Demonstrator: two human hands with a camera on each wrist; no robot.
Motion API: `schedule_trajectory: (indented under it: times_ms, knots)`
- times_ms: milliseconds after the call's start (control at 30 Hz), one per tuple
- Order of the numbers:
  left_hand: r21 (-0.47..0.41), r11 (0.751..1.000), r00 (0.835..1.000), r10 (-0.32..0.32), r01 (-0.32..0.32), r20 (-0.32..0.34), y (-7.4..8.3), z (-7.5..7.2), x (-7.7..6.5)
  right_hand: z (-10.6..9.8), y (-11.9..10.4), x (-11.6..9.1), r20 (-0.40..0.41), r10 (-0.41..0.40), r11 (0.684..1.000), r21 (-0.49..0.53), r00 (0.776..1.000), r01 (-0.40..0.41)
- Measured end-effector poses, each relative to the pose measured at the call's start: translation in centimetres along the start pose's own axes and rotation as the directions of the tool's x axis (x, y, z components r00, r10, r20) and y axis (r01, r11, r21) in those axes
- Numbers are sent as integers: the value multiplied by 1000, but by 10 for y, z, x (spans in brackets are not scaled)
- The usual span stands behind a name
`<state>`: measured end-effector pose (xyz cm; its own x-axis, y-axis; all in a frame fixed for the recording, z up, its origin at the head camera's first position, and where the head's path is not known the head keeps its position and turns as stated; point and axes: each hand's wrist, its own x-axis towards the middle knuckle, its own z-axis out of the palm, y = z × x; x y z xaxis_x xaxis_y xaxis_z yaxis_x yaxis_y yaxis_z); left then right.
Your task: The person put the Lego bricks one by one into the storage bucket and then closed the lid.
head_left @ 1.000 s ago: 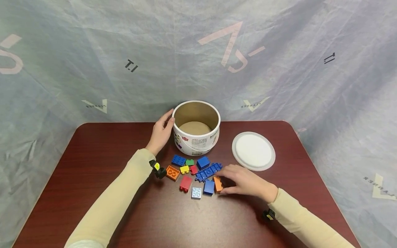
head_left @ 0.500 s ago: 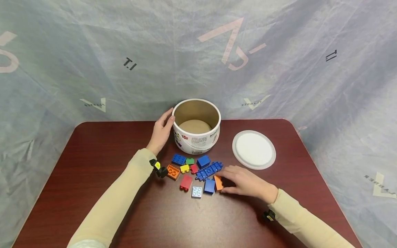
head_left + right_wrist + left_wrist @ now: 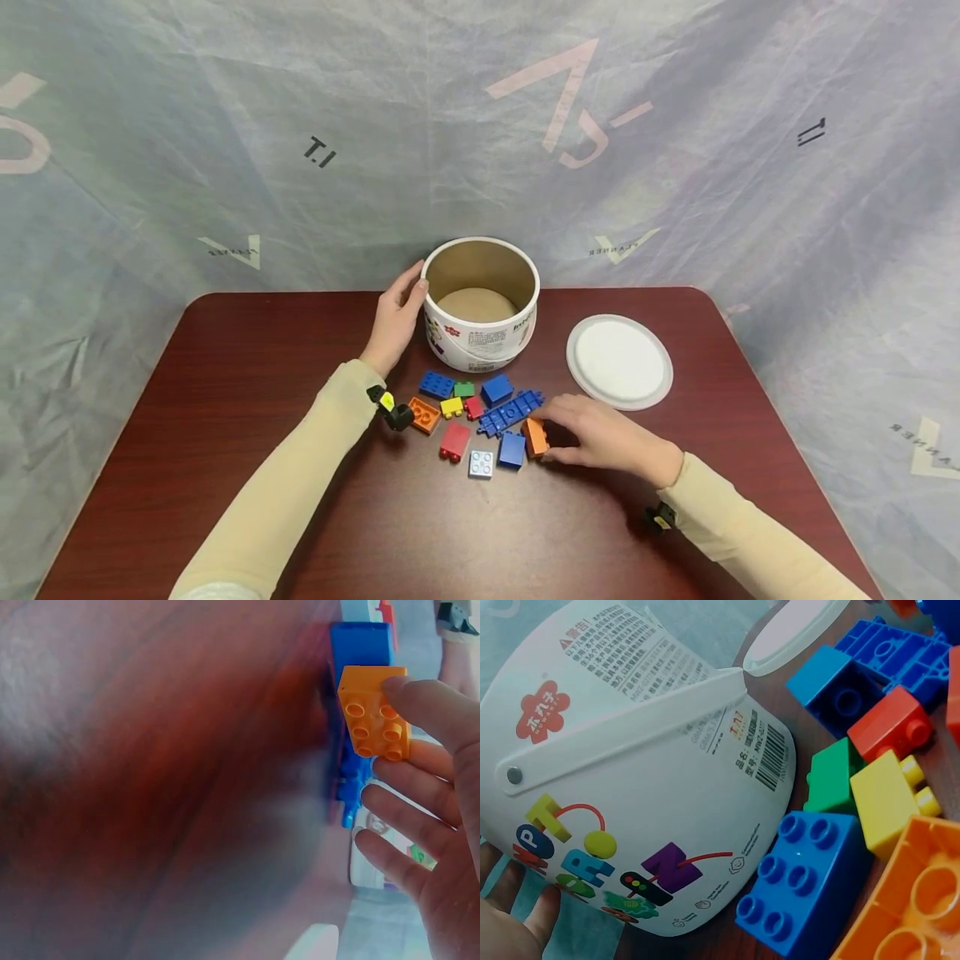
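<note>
My left hand (image 3: 393, 323) rests against the left side of a white toy bucket (image 3: 480, 350), thumb and fingertips by its rim. The bucket stands upright, and its inside shows only the bare bottom. At the right of a group of toy building bricks, my right hand (image 3: 603, 435) pinches an orange brick (image 3: 536, 438) between thumb and index finger. The right wrist view shows the thumb on that orange brick's (image 3: 373, 712) end and its studs facing the camera; the other fingers are spread. A blue brick (image 3: 512, 450) lies just left of it, a blue flat connector piece (image 3: 512, 413) behind.
Several other bricks lie before the bucket: a blue one with studs (image 3: 437, 384), a green one (image 3: 464, 389), a yellow one (image 3: 452, 407), a red one (image 3: 454, 442), a pale blue one (image 3: 481, 464) and an upturned orange one (image 3: 424, 415). A white lid (image 3: 619, 362) lies right of the bucket.
The orange brick at my right hand has tilted and shifted slightly away from the blue brick. My left hand keeps its place on the bucket. The head view has shifted a little.
</note>
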<state>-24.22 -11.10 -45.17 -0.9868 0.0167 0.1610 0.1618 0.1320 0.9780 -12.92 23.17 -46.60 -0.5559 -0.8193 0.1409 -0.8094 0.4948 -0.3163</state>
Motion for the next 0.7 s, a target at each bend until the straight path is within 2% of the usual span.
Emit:
schedule_trajectory:
  times_ms: [367,600,700]
  knots:
    - [25,1000,1000,-18,18,7,2,-1,0,-27,5,7,-73,2,1000,0,997,-2]
    - [81,996,1000,24,-23,-3,14,1,-1,-49,6,16,-90,48,999,-8,995,-49]
    - [109,994,1000,14,-16,13,18,2,-4,-60,7,20,-103,67,998,-7,992,-68]
